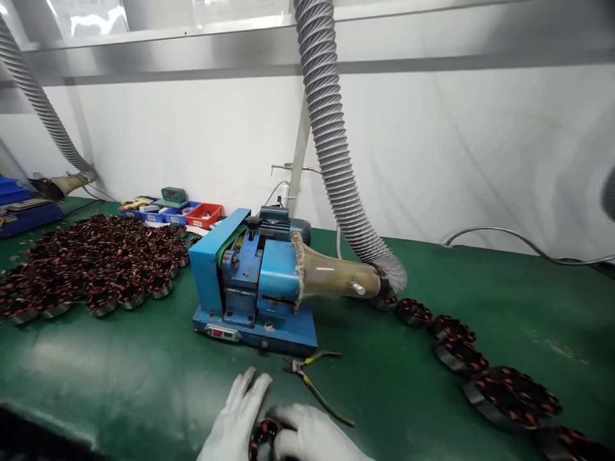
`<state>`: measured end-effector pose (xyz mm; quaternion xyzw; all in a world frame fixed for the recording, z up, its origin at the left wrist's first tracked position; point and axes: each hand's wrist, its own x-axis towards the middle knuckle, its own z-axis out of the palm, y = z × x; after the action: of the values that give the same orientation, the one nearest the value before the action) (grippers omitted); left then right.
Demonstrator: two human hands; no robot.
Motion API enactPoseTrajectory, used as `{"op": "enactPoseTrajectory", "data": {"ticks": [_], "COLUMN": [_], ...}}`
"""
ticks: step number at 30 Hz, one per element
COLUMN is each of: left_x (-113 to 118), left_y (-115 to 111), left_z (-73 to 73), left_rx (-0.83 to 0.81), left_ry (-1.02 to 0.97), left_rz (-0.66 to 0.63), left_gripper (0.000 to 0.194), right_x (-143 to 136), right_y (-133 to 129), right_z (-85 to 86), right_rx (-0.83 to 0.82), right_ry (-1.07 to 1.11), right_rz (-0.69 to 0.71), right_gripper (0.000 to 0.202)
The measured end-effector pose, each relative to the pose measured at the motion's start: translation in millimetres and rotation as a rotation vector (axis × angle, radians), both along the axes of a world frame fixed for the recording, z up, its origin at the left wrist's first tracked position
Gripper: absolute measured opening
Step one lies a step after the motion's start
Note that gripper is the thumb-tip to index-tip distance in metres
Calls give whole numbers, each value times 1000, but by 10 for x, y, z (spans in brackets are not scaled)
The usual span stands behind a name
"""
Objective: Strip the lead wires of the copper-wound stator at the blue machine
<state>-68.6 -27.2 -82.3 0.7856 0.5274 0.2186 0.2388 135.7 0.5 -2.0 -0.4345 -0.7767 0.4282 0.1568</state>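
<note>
both gloved hands, left [237, 419] and right [314, 438], fingers wrapped on a stator [262, 436] low over the desk [144, 378] | pliers [314, 378] just past the fingertips | loose grip could probably drop it, snagging windings

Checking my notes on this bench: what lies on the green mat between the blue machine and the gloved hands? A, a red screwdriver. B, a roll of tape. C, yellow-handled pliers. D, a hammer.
C: yellow-handled pliers lie on the green mat, just in front of the blue machine and beyond the white-gloved hands.
</note>
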Motion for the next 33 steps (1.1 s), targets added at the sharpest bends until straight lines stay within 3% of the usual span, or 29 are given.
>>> {"op": "enactPoseTrajectory", "data": {"ticks": [2, 5, 7, 10, 13, 17, 19, 23, 26, 28, 31, 33], "left_x": [-15, -38, -40, 8, 91, 120, 86, 25, 48, 82, 139, 185], "left_y": [-53, -58, -28, 5, -21, -93, -106, -96, -141, -201, -264, -266], "left_z": [192, 376, 393, 321, 254, 261, 289, 342, 371, 371, 333, 311], "left_rx": [-193, -380, -319, -43, 54, 40, 4, -81, -221, -330, -368, -383], "left_ry": [-26, -44, -89, -171, -184, -176, -188, -249, -379, -494, -596, -640], "left_rz": [47, 139, 128, 109, 170, 238, 229, 178, 237, 229, 170, 155], "left_gripper": [99, 108, 103, 71, 56, 60, 71, 86, 66, 54, 37, 32], "right_x": [-164, -229, -233, -253, -208, -14, 34, -51, -137, -173, -217, -252], "right_y": [60, 150, 188, 207, 227, 271, 254, 98, -29, -49, 27, 86], "right_z": [0, -53, -107, -125, 30, 302, 301, 5, -170, -159, -1, 114], "right_rx": [-76, -152, -169, -171, -161, -61, -117, -524, -665, -716, -492, -299], "right_ry": [0, -32, -79, -140, -115, 149, 289, 474, 644, 714, 676, 661], "right_rz": [83, 91, 79, -3, -180, -631, -738, -673, -590, -448, -202, -124], "right_gripper": [25, 49, 39, 27, 34, 44, 41, 46, 50, 45, 24, 10]}}
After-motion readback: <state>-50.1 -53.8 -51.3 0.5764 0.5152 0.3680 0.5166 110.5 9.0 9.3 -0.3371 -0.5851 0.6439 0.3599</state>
